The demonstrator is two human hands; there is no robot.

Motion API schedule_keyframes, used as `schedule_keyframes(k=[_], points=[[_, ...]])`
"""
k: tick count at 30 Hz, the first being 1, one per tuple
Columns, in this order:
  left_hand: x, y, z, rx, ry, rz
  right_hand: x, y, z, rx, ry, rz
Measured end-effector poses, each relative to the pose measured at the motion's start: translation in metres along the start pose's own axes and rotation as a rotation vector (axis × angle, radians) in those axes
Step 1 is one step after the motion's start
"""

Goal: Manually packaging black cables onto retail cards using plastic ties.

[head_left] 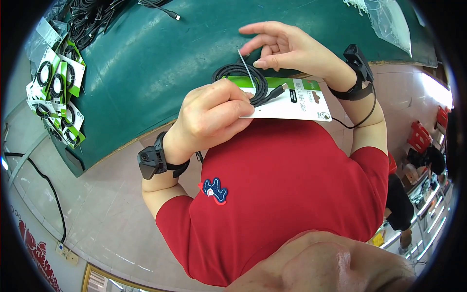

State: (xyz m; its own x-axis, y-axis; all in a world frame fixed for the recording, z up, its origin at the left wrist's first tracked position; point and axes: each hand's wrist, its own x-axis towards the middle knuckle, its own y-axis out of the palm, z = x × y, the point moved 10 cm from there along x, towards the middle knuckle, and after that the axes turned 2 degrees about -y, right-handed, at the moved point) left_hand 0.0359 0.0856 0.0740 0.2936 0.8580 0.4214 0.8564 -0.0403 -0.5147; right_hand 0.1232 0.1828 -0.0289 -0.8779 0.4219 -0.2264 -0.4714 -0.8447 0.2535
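My left hand (211, 114) is closed on a white and green backing card (292, 107), pinching its near left edge with the thumb on the front. A coiled black USB cable (261, 86) lies against the card, its metal-tipped plug pointing right. From the coil rises a thin white cable tie (246, 68), its free end standing up. My right hand (287, 48) hovers beyond the coil with fingers apart and the index stretched out. Its fingertips are close to the tie's end, and no grip on it shows.
A pile of carded cables (56, 90) lies at the left of the green table (160, 63). Loose black cables (90, 22) are heaped behind it, with another plug end (175, 15) nearby. A clear plastic bag (389, 27) with white strips sits at the far right.
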Motion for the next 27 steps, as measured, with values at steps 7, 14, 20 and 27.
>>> schedule_keyframes(k=[7, 14, 20, 27], points=[[0.001, 0.002, -0.001, -0.001, 0.014, 0.011, 0.002, 0.001, -0.013, -0.260, 0.165, 0.002], [0.000, 0.003, -0.002, 0.006, 0.010, 0.014, 0.003, 0.013, -0.001, -0.344, 0.024, -0.001], [-0.001, 0.004, -0.002, 0.013, 0.020, 0.016, 0.005, 0.010, -0.004, -0.396, 0.035, -0.056], [-0.001, 0.005, -0.002, 0.020, 0.026, 0.024, 0.008, 0.016, 0.007, -0.519, -0.201, -0.016]])
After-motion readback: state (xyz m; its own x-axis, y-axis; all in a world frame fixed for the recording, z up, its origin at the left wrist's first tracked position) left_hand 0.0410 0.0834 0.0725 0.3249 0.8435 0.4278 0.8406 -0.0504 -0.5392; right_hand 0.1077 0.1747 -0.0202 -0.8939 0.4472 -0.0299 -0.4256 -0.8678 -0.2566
